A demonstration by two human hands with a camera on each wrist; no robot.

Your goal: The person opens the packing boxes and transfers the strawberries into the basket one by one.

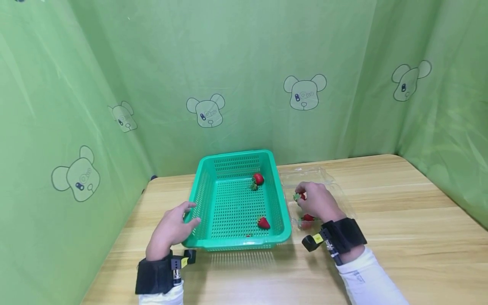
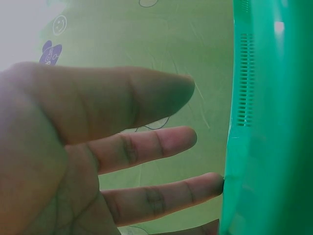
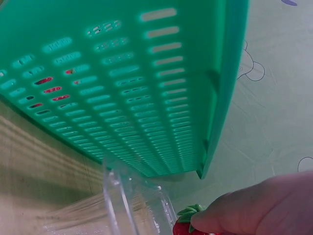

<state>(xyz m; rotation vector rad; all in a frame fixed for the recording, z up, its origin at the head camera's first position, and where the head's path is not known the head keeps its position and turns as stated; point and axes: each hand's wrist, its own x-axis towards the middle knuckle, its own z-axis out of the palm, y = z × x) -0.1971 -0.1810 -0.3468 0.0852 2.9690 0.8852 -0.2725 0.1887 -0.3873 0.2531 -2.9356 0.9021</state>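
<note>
My right hand (image 1: 317,201) pinches a strawberry (image 1: 300,197) over the clear plastic box (image 1: 339,192). In the right wrist view, the thumb lies against the strawberry (image 3: 188,223) beside its green leaves. Another strawberry (image 1: 308,217) lies in the box below that hand. To the left stands a green plastic basket (image 1: 284,203), with one strawberry (image 1: 258,178) near its back right corner and another (image 1: 263,223) toward the front right. My left hand (image 1: 173,226) is at the basket's left rim with fingers extended, and in the left wrist view a fingertip (image 2: 215,182) meets the basket's edge.
The box's clear lid (image 1: 305,174) lies folded back behind it. A wooden table (image 1: 411,237) extends to the right and front. Green curtains (image 1: 244,63) with bear-head prints hang behind the table and along both sides. A red bit (image 1: 248,235) shows at the basket's front wall.
</note>
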